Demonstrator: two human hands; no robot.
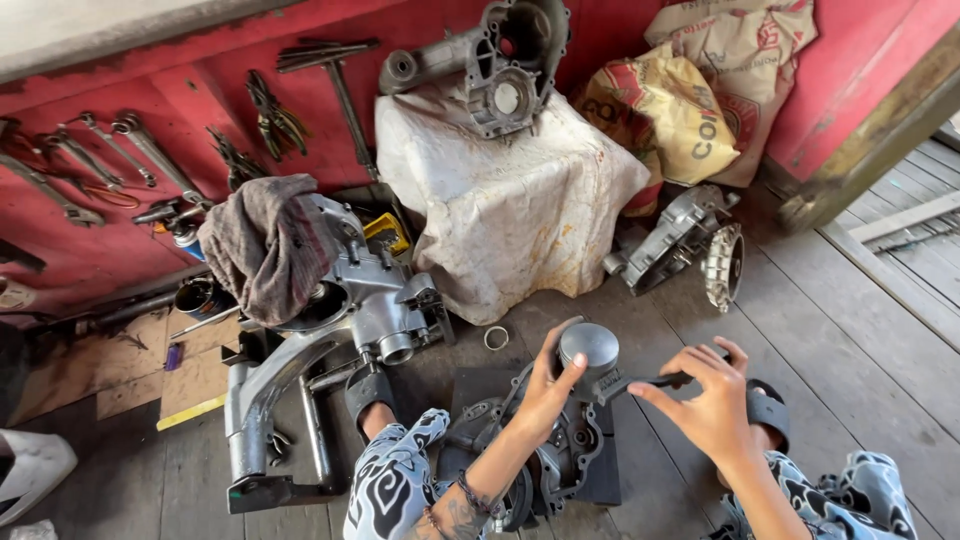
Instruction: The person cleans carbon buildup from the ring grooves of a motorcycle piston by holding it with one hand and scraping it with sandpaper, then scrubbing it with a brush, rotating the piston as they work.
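Piston (pixel 589 347): grey crown up, sitting above the dark engine case (pixel 540 455) on the plank floor (pixel 850 340), near centre between my knees. My left hand (pixel 548 388) has it: fingers (pixel 556 342) curled round the left side of the skirt, thumb pressed on the near edge. Closed grip on the piston, not loose.

Right hand (pixel 712 400) is just right of it, wrapped loosely round the black handle of a tool (pixel 645 381). Fingers half open, more steadying than clamping. Exact tool type I can't tell; the tip is hidden where it meets the piston.

Key geometry: the tool's long axis runs roughly horizontal, right to left, pointing straight into the piston's side below the crown. Piston lies left of my right hand, touching my left. Left hand is the nearer one, already on it. Piston axis roughly upright, tilted slightly toward me.

Around: small metal ring (pixel 496 337) on the floor just far-left of the piston, apart from it. Bigger grey engine block (pixel 360 300) further left with a rag (pixel 265 245) draped over it. Crankcase half (pixel 500 65) on a white-covered stand (pixel 505 200) at the far side, another cover (pixel 680 240) far right. Spanners (pixel 140 145) on the red wall (pixel 860 70), well out of reach.
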